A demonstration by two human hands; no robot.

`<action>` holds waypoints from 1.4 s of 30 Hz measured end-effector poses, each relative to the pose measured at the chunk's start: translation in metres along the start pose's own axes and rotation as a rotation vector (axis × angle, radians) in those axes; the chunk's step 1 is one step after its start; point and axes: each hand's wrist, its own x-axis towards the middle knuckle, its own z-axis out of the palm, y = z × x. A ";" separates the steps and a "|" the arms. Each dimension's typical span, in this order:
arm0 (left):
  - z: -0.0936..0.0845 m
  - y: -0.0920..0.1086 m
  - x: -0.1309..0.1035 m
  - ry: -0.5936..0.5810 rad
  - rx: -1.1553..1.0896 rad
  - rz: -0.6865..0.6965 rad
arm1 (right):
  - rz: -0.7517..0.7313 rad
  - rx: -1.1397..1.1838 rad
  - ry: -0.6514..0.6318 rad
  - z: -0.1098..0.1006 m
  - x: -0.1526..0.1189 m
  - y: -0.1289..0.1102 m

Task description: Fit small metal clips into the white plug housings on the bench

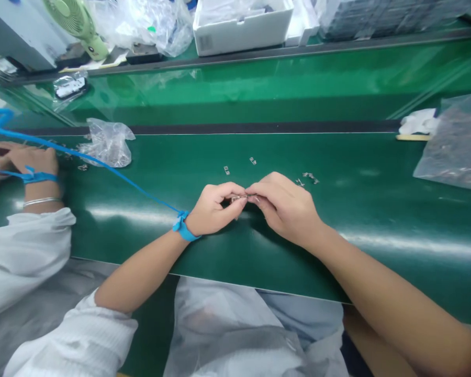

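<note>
My left hand [214, 209] and my right hand [284, 207] meet at the middle of the green table [337, 220], fingertips pinched together on a small metal clip [241, 198] held between them. A blue wrist strap [183, 226] circles my left wrist, and its blue cord [102, 165] runs off to the upper left. Loose small metal clips lie just beyond my hands: one [226, 170], another [253, 161], and a little cluster [310, 178] to the right.
A co-worker's hands [21, 159] work at the left edge beside a crumpled plastic bag [108, 142]. A bag of parts [457, 144] lies at the right. Behind the green conveyor belt [259, 84] stand a white bin [243, 26] and a green fan [78, 21].
</note>
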 end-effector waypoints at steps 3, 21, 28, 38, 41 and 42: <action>-0.001 0.003 0.000 -0.081 -0.167 -0.065 | -0.004 0.029 0.003 -0.005 0.004 0.003; 0.005 0.000 0.001 0.064 0.330 0.051 | 0.510 0.238 -0.071 -0.003 0.003 -0.005; 0.005 0.008 0.007 -0.023 -0.863 -0.544 | 0.074 -0.027 -0.030 0.007 -0.016 0.006; 0.002 0.005 0.003 0.212 0.003 -0.060 | 0.962 1.060 -0.277 0.001 0.009 -0.013; 0.002 0.004 0.001 0.038 0.372 0.197 | 1.030 1.166 -0.338 -0.002 0.009 -0.010; 0.002 0.002 0.000 0.000 0.457 0.265 | 1.038 1.166 -0.315 -0.003 0.009 -0.009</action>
